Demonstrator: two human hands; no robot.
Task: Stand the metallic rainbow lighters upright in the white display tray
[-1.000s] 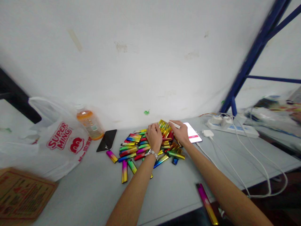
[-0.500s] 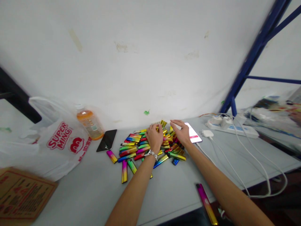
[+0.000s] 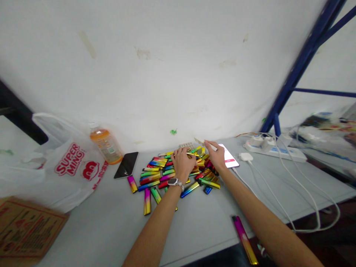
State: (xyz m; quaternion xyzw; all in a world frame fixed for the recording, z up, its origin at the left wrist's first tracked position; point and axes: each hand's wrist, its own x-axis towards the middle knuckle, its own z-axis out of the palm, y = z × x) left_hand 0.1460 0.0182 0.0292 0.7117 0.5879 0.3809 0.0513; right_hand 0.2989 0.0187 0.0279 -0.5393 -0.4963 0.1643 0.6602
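A heap of shiny multicoloured lighters [image 3: 158, 174] lies on the grey table [image 3: 105, 230] near the wall. My left hand [image 3: 182, 163], a watch on its wrist, rests on the heap's far side with its fingers curled over several gold lighters [image 3: 194, 152]. Just to the right, my right hand [image 3: 217, 156] touches the heap's right edge and pinches a thin white stick [image 3: 202, 142] that points up and left. One pink-and-gold lighter [image 3: 244, 239] lies alone at the table's front edge.
A black phone [image 3: 126, 165] and an orange drink bottle [image 3: 107, 146] stand left of the heap, beside a white plastic bag [image 3: 69, 167] and a cardboard box [image 3: 22, 230]. A lit phone [image 3: 229, 157], white charger [image 3: 246, 157], power strip [image 3: 275, 150], cables and a blue rack [image 3: 300, 66] are on the right.
The bundle of gold lighters that both hands held upright has come down onto the heap. Both hands have lowered slightly and the left hand has closed over the lighters.
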